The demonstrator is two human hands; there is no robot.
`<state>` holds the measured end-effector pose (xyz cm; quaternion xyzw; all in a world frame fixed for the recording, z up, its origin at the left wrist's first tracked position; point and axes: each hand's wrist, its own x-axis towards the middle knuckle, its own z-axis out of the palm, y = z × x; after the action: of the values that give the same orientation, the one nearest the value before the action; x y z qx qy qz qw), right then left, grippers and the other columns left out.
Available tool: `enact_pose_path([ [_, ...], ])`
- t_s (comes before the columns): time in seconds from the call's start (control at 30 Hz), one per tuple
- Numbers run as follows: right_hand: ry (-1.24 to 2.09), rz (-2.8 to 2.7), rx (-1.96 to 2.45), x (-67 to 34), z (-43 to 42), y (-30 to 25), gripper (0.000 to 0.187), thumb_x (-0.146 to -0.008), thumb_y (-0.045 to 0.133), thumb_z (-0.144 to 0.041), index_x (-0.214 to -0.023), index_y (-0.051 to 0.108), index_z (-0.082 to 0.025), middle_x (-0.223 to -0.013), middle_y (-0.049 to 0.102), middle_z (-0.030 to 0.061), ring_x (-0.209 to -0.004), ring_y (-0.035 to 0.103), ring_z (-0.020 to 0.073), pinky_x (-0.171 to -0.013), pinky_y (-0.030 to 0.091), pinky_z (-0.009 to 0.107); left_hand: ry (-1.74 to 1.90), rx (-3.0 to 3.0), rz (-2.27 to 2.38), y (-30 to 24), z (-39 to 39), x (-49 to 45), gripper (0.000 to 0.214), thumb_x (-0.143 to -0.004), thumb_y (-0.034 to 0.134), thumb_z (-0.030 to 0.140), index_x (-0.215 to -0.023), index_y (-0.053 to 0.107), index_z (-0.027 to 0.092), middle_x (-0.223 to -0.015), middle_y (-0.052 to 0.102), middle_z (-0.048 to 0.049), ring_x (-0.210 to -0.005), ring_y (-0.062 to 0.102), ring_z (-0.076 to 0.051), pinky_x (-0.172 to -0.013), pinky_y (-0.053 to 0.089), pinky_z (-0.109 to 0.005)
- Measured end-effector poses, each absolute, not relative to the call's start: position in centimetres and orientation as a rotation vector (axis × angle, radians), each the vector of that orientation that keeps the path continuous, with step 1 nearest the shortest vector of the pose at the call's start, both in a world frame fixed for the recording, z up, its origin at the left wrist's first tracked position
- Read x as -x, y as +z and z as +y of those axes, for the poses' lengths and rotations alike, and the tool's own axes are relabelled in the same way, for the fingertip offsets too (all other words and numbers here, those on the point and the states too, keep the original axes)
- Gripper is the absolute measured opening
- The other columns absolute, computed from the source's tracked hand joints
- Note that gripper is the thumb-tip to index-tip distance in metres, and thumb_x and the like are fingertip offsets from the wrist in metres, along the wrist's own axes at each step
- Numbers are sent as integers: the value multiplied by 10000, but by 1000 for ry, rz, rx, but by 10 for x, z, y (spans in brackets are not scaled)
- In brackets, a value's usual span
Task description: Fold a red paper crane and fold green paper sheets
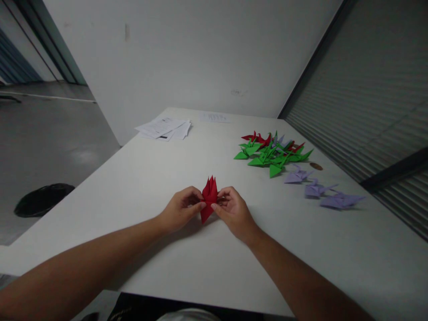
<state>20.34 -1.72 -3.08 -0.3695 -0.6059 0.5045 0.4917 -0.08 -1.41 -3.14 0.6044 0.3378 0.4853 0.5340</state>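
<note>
The person's left hand [182,208] and right hand [236,211] pinch a piece of red folded paper [210,194] from its 2 sides, thumbs on the near face and fingers curled at the edges. The paper is at the near middle of the white table [160,174], its narrow points up and a broader point down; whether it touches the tabletop cannot be told.

At the far left, printed sheets [163,128] overlap, their lines and dark blocks too small to read. Another sheet [216,117] near the wall [200,58] carries faint marks, also unreadable. Pale lettering on a dark item [125,307] at the bottom edge is illegible.

To the right, green folded birds [275,170] cluster with red and purple pieces; 3 purple folded birds [314,189] lie nearer, beside a brown disc [316,166].
</note>
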Motion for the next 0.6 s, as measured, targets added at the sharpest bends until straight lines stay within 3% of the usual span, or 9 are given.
enact_pose_path([
  [0.3, 1221, -1460, 914, -203, -18, -30, 292, -848, 773, -351, -986, 536, -250, -898, 662, 6, -820, 661, 168, -755, 556, 326, 1131, -1482, 840, -28, -13, 2, 189, -876, 767, 300, -846, 653, 152, -811, 675, -31, -734, 609, -144, -696, 479, -287],
  [0.6, 1265, -1441, 907, -203, -17, -32, 309, -825, 777, -307, -977, 513, -252, -878, 658, -4, -795, 649, 160, -732, 530, 308, 1174, -1252, 661, -31, -13, -3, 262, -863, 781, 202, -972, 542, 191, -884, 654, -8, -780, 616, -130, -711, 483, -270],
])
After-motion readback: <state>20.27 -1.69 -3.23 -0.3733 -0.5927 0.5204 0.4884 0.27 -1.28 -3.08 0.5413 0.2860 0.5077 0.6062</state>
